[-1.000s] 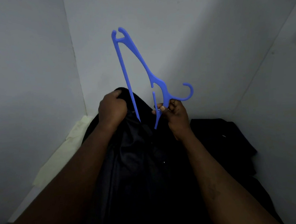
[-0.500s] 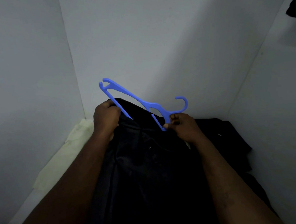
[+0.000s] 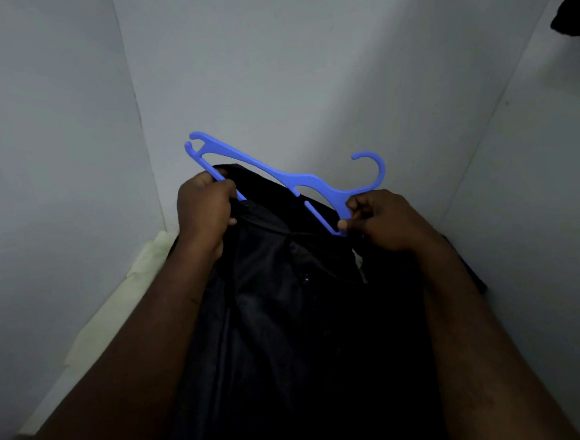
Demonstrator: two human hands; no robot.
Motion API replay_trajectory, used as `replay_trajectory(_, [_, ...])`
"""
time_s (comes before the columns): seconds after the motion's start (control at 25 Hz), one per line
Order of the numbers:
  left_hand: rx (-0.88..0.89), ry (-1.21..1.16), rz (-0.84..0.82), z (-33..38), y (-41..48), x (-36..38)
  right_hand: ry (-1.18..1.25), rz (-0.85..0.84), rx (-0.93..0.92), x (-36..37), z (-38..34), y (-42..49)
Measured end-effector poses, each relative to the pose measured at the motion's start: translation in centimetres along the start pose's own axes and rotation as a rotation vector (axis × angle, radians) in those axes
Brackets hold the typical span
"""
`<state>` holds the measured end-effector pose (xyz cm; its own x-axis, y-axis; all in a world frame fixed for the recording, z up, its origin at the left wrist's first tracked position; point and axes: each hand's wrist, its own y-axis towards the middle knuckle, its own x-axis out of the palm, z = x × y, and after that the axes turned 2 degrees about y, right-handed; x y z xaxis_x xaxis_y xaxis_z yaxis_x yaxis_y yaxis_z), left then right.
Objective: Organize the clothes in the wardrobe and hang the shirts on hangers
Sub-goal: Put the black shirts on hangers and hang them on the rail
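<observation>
A blue plastic hanger [image 3: 299, 180] lies tilted across the top of a black shirt [image 3: 287, 306], hook to the right. My left hand [image 3: 205, 212] grips the shirt's upper left edge together with the hanger's lower bar. My right hand [image 3: 381, 220] pinches the hanger at its neck, just below the hook. The hanger's left end sticks up free above the cloth. The shirt hangs down between my forearms, and its lower part is lost in the dark.
White wardrobe walls [image 3: 271, 66] close in on the left, back and right. A pale yellowish cloth [image 3: 110, 325] lies on the floor at the left. More dark clothing [image 3: 470, 265] lies behind my right wrist, and a dark garment [image 3: 576, 10] hangs at the top right.
The hanger has swung down from nearly upright to lie flatter across the shirt's top. My left hand now holds its lower bar with the cloth; my right hand shifted right.
</observation>
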<state>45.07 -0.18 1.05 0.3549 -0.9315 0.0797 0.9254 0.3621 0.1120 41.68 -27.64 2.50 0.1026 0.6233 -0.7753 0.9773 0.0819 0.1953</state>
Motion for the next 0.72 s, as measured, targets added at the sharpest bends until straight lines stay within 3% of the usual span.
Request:
replay_trajectory(0.24, [-0.283,-0.228,-0.105,-2.6,-2.0,-0.1,-0.21,-0.2,0.135,-1.7,2.5,0.0])
replay_trajectory(0.32, [-0.307,-0.211,-0.081,-3.2,-2.2,-0.2,0.077,-0.192,0.117,-0.8,3.5,-0.7])
replay_trajectory(0.44, [-0.295,-0.206,-0.077,-3.6,-2.3,-0.3,0.822,-0.025,0.113,1.2,4.4,-1.4])
replay_trajectory(0.48, [-0.289,-0.202,-0.086,-3.6,-2.5,-0.3,0.919,0.027,0.111,1.8,4.9,-1.3])
replay_trajectory(0.56, [-0.286,-0.177,-0.095,-3.5,-2.6,-0.6,0.879,0.086,0.066,2.4,5.2,-1.3])
replay_trajectory(0.72, [-0.278,-0.085,-0.06,-3.4,-1.9,-1.0,0.568,0.207,0.049,1.2,4.9,-1.1])
